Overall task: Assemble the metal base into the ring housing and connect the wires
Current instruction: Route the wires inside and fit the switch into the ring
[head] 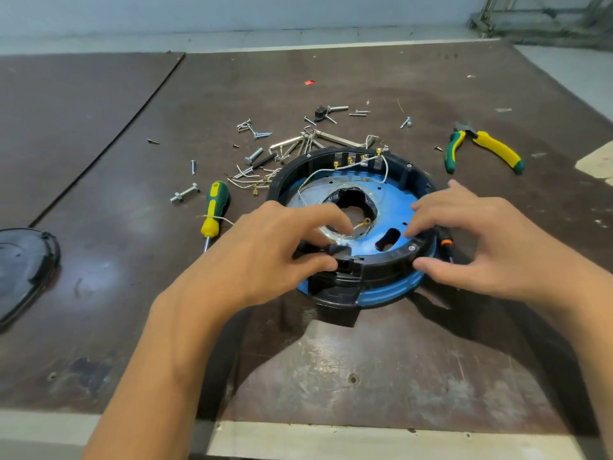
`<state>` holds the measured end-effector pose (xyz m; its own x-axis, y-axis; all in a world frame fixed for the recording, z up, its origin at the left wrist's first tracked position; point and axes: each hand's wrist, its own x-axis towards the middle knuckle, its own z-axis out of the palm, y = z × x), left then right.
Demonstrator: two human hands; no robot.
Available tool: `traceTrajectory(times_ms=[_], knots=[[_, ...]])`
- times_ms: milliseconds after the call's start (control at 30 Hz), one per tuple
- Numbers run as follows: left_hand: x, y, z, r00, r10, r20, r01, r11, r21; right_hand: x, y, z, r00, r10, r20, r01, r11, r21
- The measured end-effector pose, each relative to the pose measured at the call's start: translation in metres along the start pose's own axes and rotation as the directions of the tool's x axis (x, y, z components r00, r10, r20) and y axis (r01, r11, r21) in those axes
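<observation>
The ring housing (384, 260) lies flat at the centre of the frame, and the metal base (398, 200) sits inside it, so we judge the seating step to be nearly done and the wiring step only begun. The housing is a black moulded plastic hoop with ribbed inner walls and a blocky notch at its near edge. The base is a flat disc covered in glossy blue film, pierced by small holes, a slot and a ragged central opening where bare metal shines.

Thin white wires (341, 167) with brass terminals loop along the far inner wall, and one ring-tipped lead shows in the central opening.

Our left hand (282, 247) pinches a small black part (341, 252) between thumb and forefinger at the near notch. Our right hand (481, 237) clasps the right rim, thumb outside and fingertips on top, steadying it.

The next move, as we judge it, calls for pressing that part home in the notch, then guiding each terminal onto its tab without kinking the fine leads.

Left of the ring lies a screwdriver (214, 210) with a green and yellow rubbery handle. Bright steel screws and bolts (262, 141) are scattered above it, and pliers (484, 147) with matching grips rest at upper right. All lie on a scuffed dark brown table (331, 376), with a black cover (23, 270) at the left edge.
</observation>
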<state>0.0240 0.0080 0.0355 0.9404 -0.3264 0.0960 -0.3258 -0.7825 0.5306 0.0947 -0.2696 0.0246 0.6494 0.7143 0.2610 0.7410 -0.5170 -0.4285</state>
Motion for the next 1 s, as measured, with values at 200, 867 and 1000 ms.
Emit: traceTrajectory(times_ms=[200,867,1000], knots=[[-0.012,-0.004,-0.02,0.999,-0.045,-0.021,0.049,0.968,0.248,0.009,-0.026,0.021,0.987,-0.158,0.009,0.157,0.987,0.036],[0.001,0.033,0.006,0.977,0.07,0.203,-0.093,0.99,0.11,0.001,0.01,0.011,0.996,0.086,-0.011,-0.084,0.989,0.118],[-0.011,0.02,-0.01,0.967,-0.049,0.25,0.041,0.998,0.036,0.0,0.013,0.013,0.995,0.097,0.028,-0.098,0.993,0.063]])
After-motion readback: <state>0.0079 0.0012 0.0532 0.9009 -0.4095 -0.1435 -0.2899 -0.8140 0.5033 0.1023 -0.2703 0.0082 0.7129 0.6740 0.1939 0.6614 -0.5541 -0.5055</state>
